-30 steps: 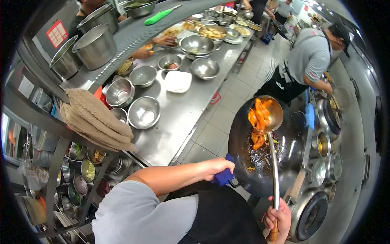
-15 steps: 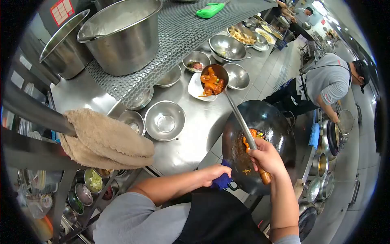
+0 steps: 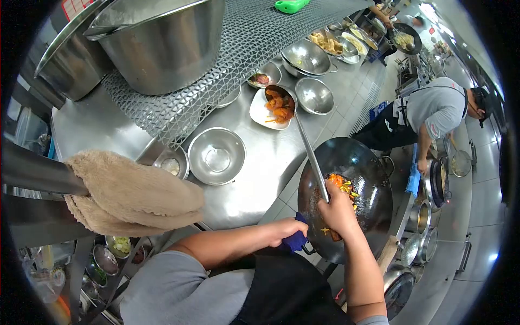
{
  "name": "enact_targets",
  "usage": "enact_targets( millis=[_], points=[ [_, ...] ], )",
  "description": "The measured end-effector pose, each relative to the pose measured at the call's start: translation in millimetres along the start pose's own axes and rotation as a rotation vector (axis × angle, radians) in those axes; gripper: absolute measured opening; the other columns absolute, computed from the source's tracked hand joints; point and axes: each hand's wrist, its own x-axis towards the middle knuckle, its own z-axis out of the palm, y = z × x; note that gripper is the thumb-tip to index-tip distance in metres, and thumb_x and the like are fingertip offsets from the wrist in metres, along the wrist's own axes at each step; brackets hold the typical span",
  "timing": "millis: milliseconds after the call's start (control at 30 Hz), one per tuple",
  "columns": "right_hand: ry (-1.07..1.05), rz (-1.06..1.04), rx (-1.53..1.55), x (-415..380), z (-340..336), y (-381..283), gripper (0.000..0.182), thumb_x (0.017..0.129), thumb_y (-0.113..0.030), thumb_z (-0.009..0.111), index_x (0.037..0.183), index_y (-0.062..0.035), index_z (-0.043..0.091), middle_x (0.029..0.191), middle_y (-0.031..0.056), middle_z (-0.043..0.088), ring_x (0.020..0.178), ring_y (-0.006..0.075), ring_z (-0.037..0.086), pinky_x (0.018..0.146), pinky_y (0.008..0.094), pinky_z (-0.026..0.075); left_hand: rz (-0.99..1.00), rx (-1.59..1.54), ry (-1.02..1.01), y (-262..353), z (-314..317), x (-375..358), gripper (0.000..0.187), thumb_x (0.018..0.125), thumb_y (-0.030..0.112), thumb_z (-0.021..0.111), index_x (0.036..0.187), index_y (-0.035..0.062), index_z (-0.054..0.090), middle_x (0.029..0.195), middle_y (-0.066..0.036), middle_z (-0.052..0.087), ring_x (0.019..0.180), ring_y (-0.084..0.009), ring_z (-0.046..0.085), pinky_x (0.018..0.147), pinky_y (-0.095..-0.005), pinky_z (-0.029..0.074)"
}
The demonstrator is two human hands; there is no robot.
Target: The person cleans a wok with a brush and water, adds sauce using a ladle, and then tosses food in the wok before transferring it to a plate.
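Observation:
My right hand [image 3: 337,210] is closed around the handle of a long metal ladle [image 3: 310,149]. The ladle's bowl is tilted over a white dish [image 3: 259,112], and saucy orange-red food pieces [image 3: 279,106] lie at its lip and in the dish. With my left hand [image 3: 284,232] I grip a blue cloth [image 3: 295,240] at the near handle of a black wok [image 3: 374,179]; the handle itself is mostly hidden. More saucy pieces with green bits [image 3: 346,189] sit inside the wok, below my right hand.
A wire-mesh shelf [image 3: 254,38] holding big steel pots [image 3: 168,51] overhangs the steel counter [image 3: 254,179]. Steel bowls [image 3: 216,156] stand around the dish. A tan towel [image 3: 132,192] hangs on a rail at left. A co-worker [image 3: 433,111] works at the right.
The ladle's bowl has tipped, and its food has slid down into the white dish. My right hand has moved slightly left. My left hand stays on the cloth.

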Motion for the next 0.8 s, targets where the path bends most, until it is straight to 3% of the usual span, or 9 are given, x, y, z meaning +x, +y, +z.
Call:
enact_targets(
  millis=[467,767,800],
  points=[
    [0.031,-0.005,-0.177,3,4,0,0.05,0.075,-0.014,0.056,0.123,0.0003,0.05,0.086,0.028,0.062,0.082,0.0417,0.062,0.077,0.0471,0.049,-0.014,0.0,0.029,-2,-4,2,0.006,0.071,0.012,0.06,0.074,0.0062,0.059,0.066,-0.004,0.06,0.052,-0.0144,0.057,0.049,-0.0276,0.048],
    [0.116,-0.122,0.05,6,1,15,0.049,0.074,-0.009,0.057,0.121,0.003,0.051,0.091,0.03,0.061,0.087,0.0423,0.061,0.078,0.0445,0.048,-0.005,-0.016,0.035,6,-4,1,0.007,0.071,0.012,0.06,0.075,0.0062,0.059,0.066,-0.004,0.059,0.052,-0.0148,0.057,0.048,-0.0281,0.049],
    [0.098,-0.067,0.058,6,-1,13,0.049,0.074,-0.008,0.057,0.122,0.0034,0.051,0.093,0.0258,0.063,0.089,0.0366,0.062,0.08,0.0396,0.048,-0.007,-0.014,0.033,7,-4,1,0.007,0.071,0.012,0.06,0.075,0.0062,0.059,0.066,-0.004,0.059,0.052,-0.0148,0.057,0.048,-0.0281,0.049]
  ],
)
